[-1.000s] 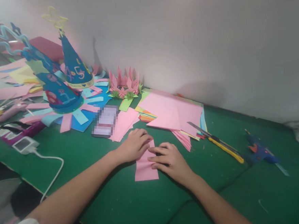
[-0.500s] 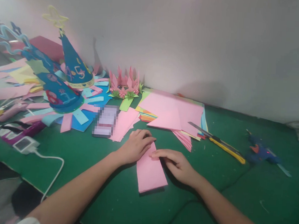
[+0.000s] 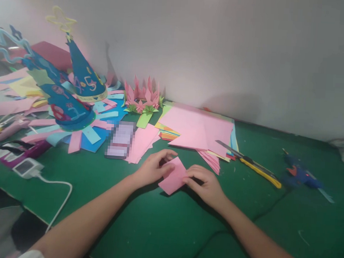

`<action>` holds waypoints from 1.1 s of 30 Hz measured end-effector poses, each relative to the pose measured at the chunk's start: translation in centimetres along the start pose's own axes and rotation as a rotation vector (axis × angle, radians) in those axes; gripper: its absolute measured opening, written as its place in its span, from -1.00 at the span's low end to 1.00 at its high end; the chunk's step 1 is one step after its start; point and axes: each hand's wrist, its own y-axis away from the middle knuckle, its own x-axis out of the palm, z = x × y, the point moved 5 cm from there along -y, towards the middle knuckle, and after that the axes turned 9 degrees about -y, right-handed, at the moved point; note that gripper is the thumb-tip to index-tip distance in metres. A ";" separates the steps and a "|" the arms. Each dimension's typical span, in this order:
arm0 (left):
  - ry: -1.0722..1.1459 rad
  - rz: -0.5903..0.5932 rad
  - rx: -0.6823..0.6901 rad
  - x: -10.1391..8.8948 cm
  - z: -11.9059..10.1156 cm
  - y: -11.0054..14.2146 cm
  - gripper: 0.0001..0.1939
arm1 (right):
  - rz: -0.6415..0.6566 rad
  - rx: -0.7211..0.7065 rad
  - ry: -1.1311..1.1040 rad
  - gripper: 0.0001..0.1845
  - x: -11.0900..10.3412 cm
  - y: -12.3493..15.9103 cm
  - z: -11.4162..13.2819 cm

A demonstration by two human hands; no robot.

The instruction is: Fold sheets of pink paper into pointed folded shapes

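Observation:
Between my two hands a folded piece of pink paper (image 3: 173,178) is held just above the green table (image 3: 141,229). My left hand (image 3: 154,167) pinches its upper left side, thumb on the near face. On the right edge, my right hand (image 3: 202,182) grips the paper between thumb and curled fingers. Beyond my left hand lie pink paper sheets (image 3: 144,141) beside a phone (image 3: 120,140) with a blurred screen. A larger stack of pink and coloured paper (image 3: 198,125) lies farther back.
A yellow utility knife (image 3: 260,172) with its blade out and a blue glue gun (image 3: 302,175) lie to the right. A pink paper crown (image 3: 143,95) stands near the wall. Blue cone hats (image 3: 70,106) and a white cable (image 3: 63,204) are on the left.
The pink paper was a long strip lying toward me; now it looks shorter, turned at a slant and raised. My right hand has shifted to its right edge.

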 end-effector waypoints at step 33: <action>0.505 0.224 -0.173 1.7 -0.5 0.6 -0.65 | -0.088 0.329 -0.114 -0.80 0.0 0.8 -1.1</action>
